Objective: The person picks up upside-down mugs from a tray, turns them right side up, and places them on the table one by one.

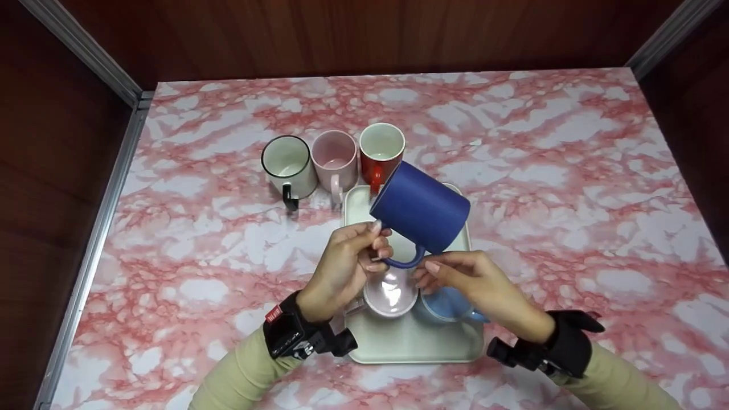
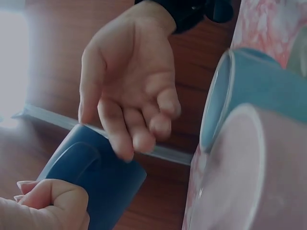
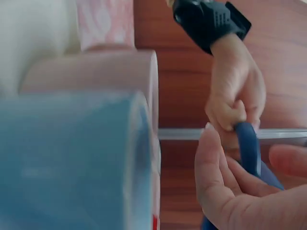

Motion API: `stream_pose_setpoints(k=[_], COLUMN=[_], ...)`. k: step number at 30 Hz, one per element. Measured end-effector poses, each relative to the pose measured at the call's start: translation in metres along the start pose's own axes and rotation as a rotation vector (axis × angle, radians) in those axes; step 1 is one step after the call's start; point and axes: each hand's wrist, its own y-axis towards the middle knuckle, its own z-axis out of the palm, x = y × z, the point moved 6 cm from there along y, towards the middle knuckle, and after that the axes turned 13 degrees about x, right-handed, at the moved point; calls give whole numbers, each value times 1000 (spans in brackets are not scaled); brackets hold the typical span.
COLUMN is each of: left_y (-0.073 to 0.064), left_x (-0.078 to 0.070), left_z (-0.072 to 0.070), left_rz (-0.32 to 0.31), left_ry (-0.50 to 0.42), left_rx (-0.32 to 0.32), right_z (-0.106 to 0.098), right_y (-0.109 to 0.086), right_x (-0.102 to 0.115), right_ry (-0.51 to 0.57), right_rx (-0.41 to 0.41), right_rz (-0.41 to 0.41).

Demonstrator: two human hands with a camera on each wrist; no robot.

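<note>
A dark blue mug (image 1: 424, 208) hangs tilted on its side above the cream tray (image 1: 416, 347). My left hand (image 1: 344, 262) grips it at the handle (image 3: 248, 148), thumb and fingers curled round. Close beside the handle's other end is my right hand (image 1: 484, 285), fingers loosely bent; in the left wrist view its palm (image 2: 134, 72) faces that camera and the fingers hold nothing. Below the hands, a pale pink mug (image 1: 391, 293) and a light blue mug (image 1: 447, 304) stand side by side on the tray.
Behind the tray stand three mugs in a row: white with a black handle (image 1: 296, 179), pink (image 1: 336, 162), and red with a white inside (image 1: 381, 148). The table (image 1: 569, 239) has a red-and-white marbled top, with dark wooden panels (image 1: 364, 37) around it.
</note>
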Motion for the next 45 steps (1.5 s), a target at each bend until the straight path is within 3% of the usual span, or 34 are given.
stream_pose_setpoints(k=[7,14,18,26,35,41,45], left_y=[0,0,0,-1,0,1,1], left_x=[9,17,20,24,24,21,13], left_z=[6,8,7,7,8,10,10], left_rz=[6,-38,-68,-67,-70,-67,-48], left_ry=[-32,24,82,181,296,390,523], left_rx=[13,14,12,36,70,90,116], right_z=[6,6,5,3,3,0,-4], right_y=[0,-3,-6,-8,-12,-14,-16], right_x=[-6,-9,-10,-6,2,6,11], right_ry=[219,287,333,394,517,512,479], right_rx=[-116,-285,-333,-301,-198,-144,-140], right_rz=[-94,-145,-169,-256,-362,-391,-420])
